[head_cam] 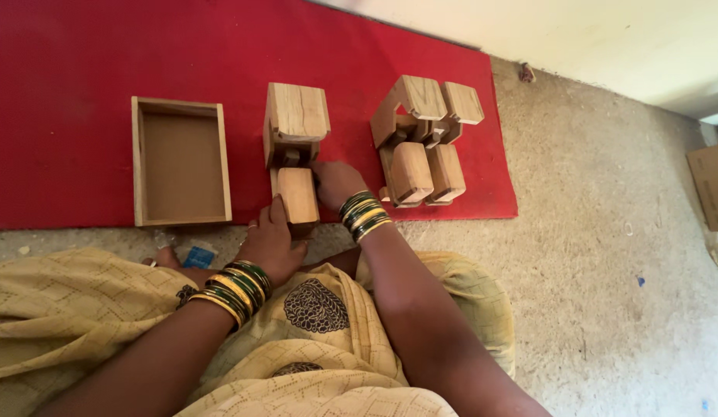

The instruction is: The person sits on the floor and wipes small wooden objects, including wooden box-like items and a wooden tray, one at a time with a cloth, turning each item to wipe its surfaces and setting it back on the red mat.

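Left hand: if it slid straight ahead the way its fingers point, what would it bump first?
The left hand points up the mat at the small wooden block it already touches, so probably that block.

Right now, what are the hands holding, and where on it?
Both hands grip the near wooden block of the middle piece: left hand on its near-left edge, right hand against its right side. It rests on the red mat.

Wooden block piece (295, 150) on the red mat (66, 77)
Pale wood, two chunky blocks joined by a narrow neck — lying lengthwise at the mat's near edge, between both hands.
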`<state>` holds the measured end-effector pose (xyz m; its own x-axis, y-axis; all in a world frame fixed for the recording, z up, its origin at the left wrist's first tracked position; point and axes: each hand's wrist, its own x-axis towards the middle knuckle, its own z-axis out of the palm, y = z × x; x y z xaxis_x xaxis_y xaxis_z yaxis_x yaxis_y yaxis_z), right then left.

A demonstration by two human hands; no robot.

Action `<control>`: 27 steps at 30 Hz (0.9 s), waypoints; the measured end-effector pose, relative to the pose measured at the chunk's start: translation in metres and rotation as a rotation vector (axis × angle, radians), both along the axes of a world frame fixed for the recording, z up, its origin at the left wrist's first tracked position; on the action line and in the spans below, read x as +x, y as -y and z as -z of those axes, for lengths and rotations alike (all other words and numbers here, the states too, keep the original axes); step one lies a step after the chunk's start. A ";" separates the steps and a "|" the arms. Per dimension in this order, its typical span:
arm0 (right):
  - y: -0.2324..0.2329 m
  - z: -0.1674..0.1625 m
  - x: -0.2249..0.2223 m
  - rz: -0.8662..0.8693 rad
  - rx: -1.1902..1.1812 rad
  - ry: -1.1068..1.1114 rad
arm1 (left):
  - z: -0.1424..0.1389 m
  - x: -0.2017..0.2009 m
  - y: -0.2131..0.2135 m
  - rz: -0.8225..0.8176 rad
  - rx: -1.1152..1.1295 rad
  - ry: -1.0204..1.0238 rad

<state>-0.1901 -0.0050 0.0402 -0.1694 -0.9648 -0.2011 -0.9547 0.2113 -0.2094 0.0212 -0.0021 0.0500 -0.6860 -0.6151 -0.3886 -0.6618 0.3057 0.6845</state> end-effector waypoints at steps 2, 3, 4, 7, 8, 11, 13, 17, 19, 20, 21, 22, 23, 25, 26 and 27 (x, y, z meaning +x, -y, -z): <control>0.000 -0.015 0.000 0.057 0.024 -0.001 | -0.001 -0.001 0.000 0.005 0.006 -0.007; -0.001 -0.023 0.001 0.107 0.009 0.019 | -0.002 -0.001 0.001 0.003 0.017 -0.002; -0.002 -0.030 0.003 0.155 -0.005 0.041 | -0.003 -0.001 0.001 0.000 0.030 0.004; -0.003 -0.043 0.018 0.202 -0.462 0.215 | -0.008 -0.002 0.000 -0.014 0.036 0.035; -0.002 -0.045 0.023 0.191 -0.511 0.211 | -0.010 -0.003 0.000 -0.006 0.034 0.035; -0.001 -0.048 0.034 0.167 -0.597 0.203 | -0.015 -0.002 0.000 0.011 0.037 0.043; -0.002 -0.048 0.041 0.162 -0.582 0.196 | -0.018 -0.003 0.000 0.018 0.046 0.054; -0.003 -0.044 0.052 0.076 -0.375 0.125 | -0.019 -0.003 -0.002 0.027 0.028 0.065; -0.003 -0.041 0.056 -0.052 -0.466 0.092 | -0.020 -0.004 -0.003 0.046 0.007 0.070; -0.002 -0.040 0.057 0.014 -0.335 0.079 | -0.020 -0.004 -0.003 0.037 0.026 0.073; 0.000 -0.039 0.057 0.078 -0.204 0.065 | -0.021 -0.004 -0.003 0.027 0.043 0.075; 0.002 -0.038 0.057 0.140 -0.075 0.051 | -0.021 -0.003 -0.003 0.017 0.059 0.075; 0.004 -0.038 0.057 0.073 -0.070 0.035 | -0.022 -0.004 -0.002 0.015 0.056 0.081; 0.006 -0.040 0.058 -0.063 -0.063 0.002 | -0.023 -0.003 -0.002 0.011 0.047 0.092; 0.007 -0.041 0.059 -0.041 -0.056 0.030 | -0.024 -0.004 -0.001 0.013 0.044 0.100; 0.007 -0.043 0.061 -0.017 -0.044 0.061 | -0.024 -0.003 -0.001 0.018 0.045 0.111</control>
<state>-0.1295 -0.0124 0.0833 -0.1417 -0.9756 -0.1675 -0.9434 0.1844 -0.2758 0.0182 -0.0009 0.0741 -0.6478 -0.5836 -0.4897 -0.7292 0.2888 0.6204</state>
